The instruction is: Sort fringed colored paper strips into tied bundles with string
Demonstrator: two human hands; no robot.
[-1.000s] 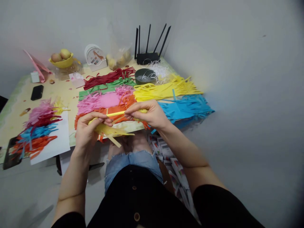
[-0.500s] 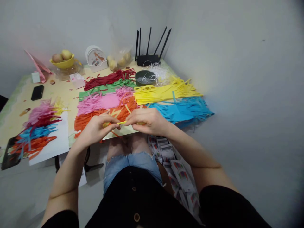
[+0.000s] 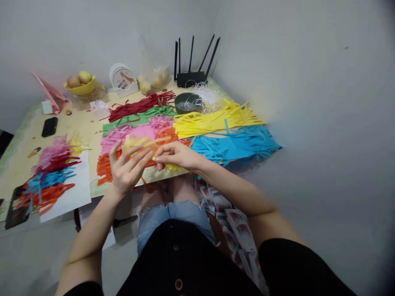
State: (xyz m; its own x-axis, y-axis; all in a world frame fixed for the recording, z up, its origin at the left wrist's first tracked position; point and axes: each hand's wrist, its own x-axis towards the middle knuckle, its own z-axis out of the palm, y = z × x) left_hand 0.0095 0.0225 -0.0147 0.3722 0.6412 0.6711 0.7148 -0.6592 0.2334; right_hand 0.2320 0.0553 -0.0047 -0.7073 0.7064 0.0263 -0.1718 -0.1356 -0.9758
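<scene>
Over the table's front edge, my right hand (image 3: 177, 155) pinches a yellow fringed paper tassel (image 3: 173, 167) between thumb and fingertips. My left hand (image 3: 127, 172) is open, its fingers spread and raised, with the fingertips close to the pinched part. Blurred yellow strips (image 3: 135, 142) fan out behind the left fingers; whether those fingers touch them I cannot tell. Beneath and behind both hands lie orange fringed paper (image 3: 105, 166) and pink fringed paper (image 3: 143, 131). Yellow fringed sheets (image 3: 212, 122) and blue fringed sheets (image 3: 231, 144) are to the right.
Finished-looking small tassels (image 3: 52, 164) in several colours lie at left on a white sheet (image 3: 77, 187), beside a dark phone (image 3: 15, 216). Red fringe (image 3: 138, 106), green fringe (image 3: 123, 123), a dark bowl (image 3: 187, 102) and a router (image 3: 191, 79) stand farther back. Packets (image 3: 237, 226) sit below.
My left hand has gone from pinching the yellow paper to spread fingers, lifted and turned. The right hand has moved slightly left, still pinching. Yellow strips now fan out behind the left fingers.
</scene>
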